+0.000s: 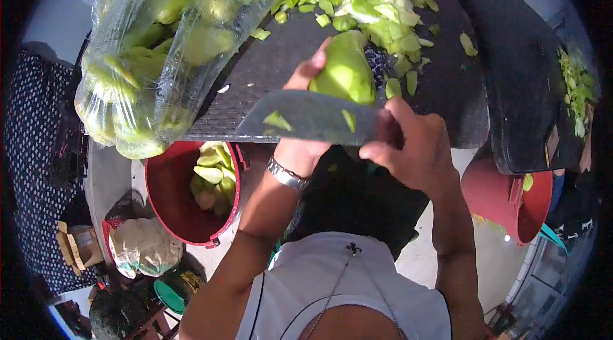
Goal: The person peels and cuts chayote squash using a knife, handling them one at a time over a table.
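My left hand (309,70) is wrapped around a large, smooth green fruit (345,72) whose exact kind I cannot make out. The fruit is tilted over the near edge of a dark, textured work surface (255,104). In my right hand (415,148) is a wide-bladed knife (313,113), gripped by its handle. Its blade lies crosswise in front of my left palm and the fruit's lower end, hiding part of both. Two green slivers stick to the blade. Beyond the fruit, green and whitish peelings (383,5) are heaped on the surface.
A clear plastic bag (147,78) of similar green fruits rests at the left. Below it, a red bucket (152,177) holds pale green pieces. Another red bucket (491,183) stands at the right, under a dark board (523,84). More green scraps (578,88) lie at far right.
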A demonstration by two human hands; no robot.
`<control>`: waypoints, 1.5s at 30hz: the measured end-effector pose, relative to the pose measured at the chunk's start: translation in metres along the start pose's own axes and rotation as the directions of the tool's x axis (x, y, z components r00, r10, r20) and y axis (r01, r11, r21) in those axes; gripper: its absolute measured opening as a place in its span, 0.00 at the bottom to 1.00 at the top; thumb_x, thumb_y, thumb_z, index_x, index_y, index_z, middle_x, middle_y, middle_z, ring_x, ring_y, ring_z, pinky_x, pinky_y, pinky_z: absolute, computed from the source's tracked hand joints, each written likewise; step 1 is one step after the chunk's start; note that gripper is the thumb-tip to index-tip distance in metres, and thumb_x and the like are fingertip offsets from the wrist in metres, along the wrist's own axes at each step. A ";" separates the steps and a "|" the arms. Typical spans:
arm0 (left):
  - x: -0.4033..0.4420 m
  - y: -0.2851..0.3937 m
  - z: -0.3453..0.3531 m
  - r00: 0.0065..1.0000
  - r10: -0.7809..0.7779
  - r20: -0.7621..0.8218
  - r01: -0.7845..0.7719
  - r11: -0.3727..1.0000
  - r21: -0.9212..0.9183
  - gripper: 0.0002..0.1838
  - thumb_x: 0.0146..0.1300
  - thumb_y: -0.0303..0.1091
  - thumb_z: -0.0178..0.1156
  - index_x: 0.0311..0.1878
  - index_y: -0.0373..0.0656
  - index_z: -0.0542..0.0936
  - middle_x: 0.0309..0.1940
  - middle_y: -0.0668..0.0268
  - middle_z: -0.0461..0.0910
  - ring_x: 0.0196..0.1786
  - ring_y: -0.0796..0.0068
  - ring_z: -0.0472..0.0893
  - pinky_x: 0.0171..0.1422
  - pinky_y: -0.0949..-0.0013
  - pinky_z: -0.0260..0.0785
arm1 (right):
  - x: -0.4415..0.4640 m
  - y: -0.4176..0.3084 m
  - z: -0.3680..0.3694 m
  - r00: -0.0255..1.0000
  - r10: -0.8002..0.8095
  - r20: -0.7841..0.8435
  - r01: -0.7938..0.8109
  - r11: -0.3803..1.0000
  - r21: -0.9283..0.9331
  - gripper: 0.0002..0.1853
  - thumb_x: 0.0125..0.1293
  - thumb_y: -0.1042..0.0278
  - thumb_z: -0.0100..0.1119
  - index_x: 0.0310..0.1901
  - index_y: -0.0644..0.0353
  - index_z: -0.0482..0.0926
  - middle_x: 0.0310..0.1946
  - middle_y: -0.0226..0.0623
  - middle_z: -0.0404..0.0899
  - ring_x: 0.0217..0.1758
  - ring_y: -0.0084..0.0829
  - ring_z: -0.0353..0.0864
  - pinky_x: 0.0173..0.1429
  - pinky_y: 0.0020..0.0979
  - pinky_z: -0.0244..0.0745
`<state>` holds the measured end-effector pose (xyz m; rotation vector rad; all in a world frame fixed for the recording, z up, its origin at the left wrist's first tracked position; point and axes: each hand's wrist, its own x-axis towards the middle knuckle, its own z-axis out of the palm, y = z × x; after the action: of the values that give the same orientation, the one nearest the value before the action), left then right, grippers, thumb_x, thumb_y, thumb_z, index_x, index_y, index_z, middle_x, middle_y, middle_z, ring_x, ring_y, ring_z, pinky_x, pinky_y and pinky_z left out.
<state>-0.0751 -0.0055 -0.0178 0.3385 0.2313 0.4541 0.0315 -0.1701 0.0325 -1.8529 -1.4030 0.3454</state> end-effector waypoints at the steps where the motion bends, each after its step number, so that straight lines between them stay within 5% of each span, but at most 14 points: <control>1: -0.001 0.002 0.004 0.999 0.026 0.029 -0.027 0.999 0.042 0.35 0.68 0.50 0.59 0.72 0.38 0.70 0.60 0.50 0.80 0.60 0.55 0.82 0.67 0.50 0.75 | 0.002 -0.002 -0.001 1.000 -0.031 0.000 0.031 0.998 -0.048 0.32 0.57 0.35 0.75 0.33 0.58 0.73 0.20 0.37 0.81 0.25 0.44 0.87 0.30 0.42 0.80; 4: -0.003 -0.002 0.012 0.992 0.082 0.093 -0.082 0.997 -0.001 0.38 0.63 0.38 0.62 0.77 0.43 0.65 0.64 0.55 0.76 0.63 0.59 0.79 0.68 0.55 0.74 | 0.001 -0.004 -0.002 0.993 -0.115 -0.005 0.113 0.982 -0.151 0.32 0.52 0.36 0.78 0.34 0.58 0.73 0.19 0.33 0.80 0.22 0.40 0.85 0.29 0.40 0.79; 6: -0.006 -0.003 0.010 0.993 0.081 0.081 -0.081 0.997 0.002 0.39 0.63 0.38 0.62 0.78 0.44 0.64 0.66 0.54 0.75 0.63 0.58 0.79 0.69 0.55 0.74 | 0.001 -0.001 -0.001 0.982 -0.191 -0.006 0.187 0.966 -0.177 0.32 0.51 0.42 0.81 0.37 0.59 0.73 0.17 0.31 0.77 0.20 0.38 0.83 0.28 0.37 0.76; 12: -0.006 -0.011 -0.007 0.994 0.064 0.087 -0.061 0.998 -0.035 0.42 0.63 0.36 0.60 0.81 0.47 0.60 0.71 0.55 0.72 0.65 0.57 0.79 0.70 0.54 0.74 | 0.006 0.017 -0.013 0.998 -0.023 0.061 0.034 0.984 -0.174 0.34 0.53 0.28 0.73 0.32 0.56 0.72 0.18 0.32 0.79 0.22 0.41 0.85 0.28 0.41 0.79; 15: -0.001 -0.011 -0.007 0.984 0.090 0.155 -0.090 0.996 -0.005 0.42 0.65 0.36 0.57 0.82 0.48 0.57 0.73 0.55 0.70 0.66 0.57 0.79 0.70 0.53 0.74 | 0.005 0.022 -0.010 0.994 -0.097 0.041 0.102 0.983 -0.154 0.34 0.55 0.30 0.73 0.32 0.57 0.73 0.18 0.35 0.78 0.22 0.44 0.85 0.29 0.41 0.78; 19: -0.007 -0.010 -0.010 0.967 0.137 0.216 -0.128 0.990 -0.057 0.37 0.72 0.38 0.50 0.84 0.51 0.55 0.76 0.55 0.67 0.68 0.57 0.77 0.71 0.53 0.74 | 0.018 0.043 -0.020 0.997 0.004 0.071 0.008 0.986 -0.167 0.33 0.58 0.31 0.71 0.33 0.59 0.75 0.19 0.40 0.78 0.24 0.48 0.85 0.31 0.43 0.78; 23: -0.004 -0.016 -0.008 0.975 0.161 0.154 -0.181 0.976 0.121 0.33 0.78 0.46 0.46 0.84 0.54 0.57 0.76 0.58 0.67 0.69 0.59 0.77 0.71 0.54 0.74 | 0.025 0.036 -0.021 0.993 -0.003 0.118 0.011 0.998 -0.062 0.32 0.61 0.31 0.69 0.34 0.60 0.76 0.21 0.43 0.79 0.27 0.50 0.85 0.34 0.44 0.78; 28: 0.000 -0.010 -0.010 0.971 0.175 0.161 -0.190 0.978 0.084 0.46 0.60 0.39 0.59 0.84 0.48 0.56 0.75 0.55 0.68 0.68 0.60 0.78 0.72 0.56 0.74 | 0.039 0.051 -0.019 0.996 -0.046 0.082 0.053 0.995 -0.083 0.32 0.64 0.31 0.65 0.35 0.60 0.77 0.21 0.44 0.79 0.30 0.51 0.86 0.37 0.45 0.79; 32: -0.005 -0.011 -0.001 0.977 0.179 0.119 -0.192 0.976 0.106 0.49 0.57 0.40 0.61 0.84 0.46 0.54 0.75 0.54 0.67 0.69 0.58 0.77 0.72 0.54 0.73 | 0.044 0.056 -0.018 0.996 -0.087 -0.008 0.086 0.992 -0.093 0.34 0.66 0.30 0.62 0.35 0.62 0.79 0.22 0.47 0.80 0.31 0.54 0.86 0.38 0.48 0.79; 36: -0.003 -0.004 0.008 0.981 0.172 0.094 -0.185 0.971 0.153 0.51 0.55 0.43 0.62 0.84 0.46 0.54 0.75 0.54 0.66 0.70 0.56 0.75 0.73 0.53 0.71 | 0.059 0.071 -0.022 0.996 0.002 0.088 0.009 0.992 -0.125 0.35 0.67 0.29 0.59 0.36 0.64 0.81 0.25 0.50 0.81 0.33 0.57 0.85 0.40 0.48 0.78; 39: -0.006 -0.006 0.008 0.987 0.147 0.062 -0.155 0.974 0.165 0.51 0.56 0.44 0.62 0.83 0.45 0.54 0.74 0.53 0.67 0.70 0.55 0.74 0.72 0.52 0.71 | 0.069 0.070 -0.017 0.992 -0.124 0.020 0.125 0.990 -0.071 0.36 0.69 0.29 0.57 0.36 0.65 0.82 0.26 0.52 0.81 0.34 0.53 0.85 0.42 0.46 0.77; 41: -0.001 -0.005 0.007 0.987 0.154 0.055 -0.161 0.974 0.158 0.51 0.56 0.45 0.61 0.83 0.45 0.55 0.74 0.53 0.68 0.69 0.55 0.75 0.72 0.53 0.71 | 0.087 0.087 -0.025 0.988 -0.060 0.143 0.063 0.998 -0.020 0.37 0.70 0.30 0.56 0.34 0.66 0.82 0.24 0.50 0.80 0.31 0.48 0.82 0.40 0.45 0.75; 45: 0.008 0.001 -0.010 0.997 0.076 0.023 -0.076 0.996 0.040 0.39 0.64 0.58 0.56 0.70 0.38 0.71 0.58 0.47 0.81 0.53 0.47 0.85 0.50 0.45 0.83 | 0.115 0.092 -0.035 0.950 0.138 0.279 -0.125 0.990 -0.061 0.39 0.71 0.30 0.55 0.28 0.68 0.82 0.20 0.47 0.76 0.26 0.39 0.77 0.38 0.43 0.71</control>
<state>-0.0720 0.0020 -0.0278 0.3929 0.2072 0.5210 0.1583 -0.0889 0.0160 -1.9972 -1.4857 0.6754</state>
